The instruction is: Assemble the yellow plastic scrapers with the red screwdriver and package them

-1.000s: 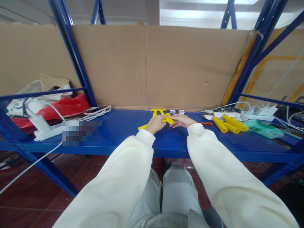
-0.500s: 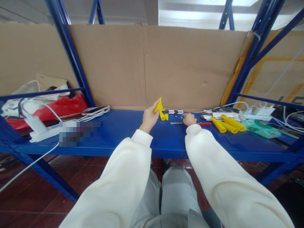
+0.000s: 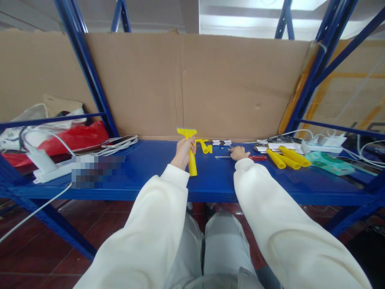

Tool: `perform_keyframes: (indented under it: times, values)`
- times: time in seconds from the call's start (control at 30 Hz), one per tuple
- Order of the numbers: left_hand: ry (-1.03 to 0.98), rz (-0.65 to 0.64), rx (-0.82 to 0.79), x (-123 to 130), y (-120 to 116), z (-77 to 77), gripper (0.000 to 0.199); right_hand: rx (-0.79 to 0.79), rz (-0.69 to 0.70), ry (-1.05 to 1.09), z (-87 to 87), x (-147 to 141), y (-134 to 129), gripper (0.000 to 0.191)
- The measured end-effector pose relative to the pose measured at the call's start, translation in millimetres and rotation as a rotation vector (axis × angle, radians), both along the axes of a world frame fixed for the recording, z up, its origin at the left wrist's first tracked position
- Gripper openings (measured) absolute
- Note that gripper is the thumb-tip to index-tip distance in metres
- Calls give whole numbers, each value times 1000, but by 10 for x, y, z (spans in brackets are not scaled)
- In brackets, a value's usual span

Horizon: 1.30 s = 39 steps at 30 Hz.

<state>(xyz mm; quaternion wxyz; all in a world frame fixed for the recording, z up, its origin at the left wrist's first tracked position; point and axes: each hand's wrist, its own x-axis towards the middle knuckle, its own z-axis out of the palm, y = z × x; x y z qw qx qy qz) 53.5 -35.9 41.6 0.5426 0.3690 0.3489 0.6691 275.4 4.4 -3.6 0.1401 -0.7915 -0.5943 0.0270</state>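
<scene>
My left hand [image 3: 182,152] is closed around a yellow scraper [image 3: 192,165], its wide head pointing away from me and its round handle toward me. My right hand [image 3: 239,153] is low over the blue tabletop, fingers bent and fingertips together by some tiny parts [image 3: 222,148]. Whatever lies between those fingertips is too small to make out. Beneath that hand lies a screwdriver with a red handle [image 3: 258,158]. Another yellow scraper head [image 3: 204,146] and a small yellow piece [image 3: 209,149] rest right of the held scraper.
Several yellow handles [image 3: 290,161] lie at the right, near a green packet [image 3: 331,162] and a white power strip [image 3: 323,147]. Small black-and-white packs [image 3: 221,142] sit at the back by a cardboard wall [image 3: 192,88]. Cables and a red bag [image 3: 78,136] occupy the left.
The scraper in my left hand has turned, so its head now faces away and its handle shows. That hand has shifted slightly left and nearer. My right hand stays almost in place.
</scene>
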Motion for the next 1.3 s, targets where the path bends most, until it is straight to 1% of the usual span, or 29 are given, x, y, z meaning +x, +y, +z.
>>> perform_keyframes:
  times: [0.1,0.23,0.3,0.43,0.5,0.63,0.77,0.9,1.03,1.17,1.3]
  values:
    - [-4,-60,-122,-1,27,-16,27,0,5,-16,-9,12,14,49]
    - [31,-243,-282,14,54,-44,27,18,6,-22,-18,30,37,47]
    - [61,-294,-334,24,55,-60,25,34,0,-25,-18,34,43,45]
    - [141,-351,-369,40,59,-101,23,59,-19,-41,-16,28,49,41]
    - [184,-400,-379,45,78,-132,23,71,-36,-44,-17,24,57,40]
    - [210,-492,-354,48,147,-215,25,47,-92,-20,-12,28,89,42]
    - [224,-499,-342,41,186,-261,23,5,-134,-4,11,37,103,45]
    - [260,-488,-379,43,155,-229,21,-3,-178,1,30,39,79,50]
    - [275,-475,-382,54,112,-192,22,11,-223,6,14,67,82,51]
    - [277,-470,-380,59,94,-180,19,32,-204,-1,-12,100,115,48]
    - [273,-465,-379,61,82,-171,19,16,-183,14,-8,85,111,46]
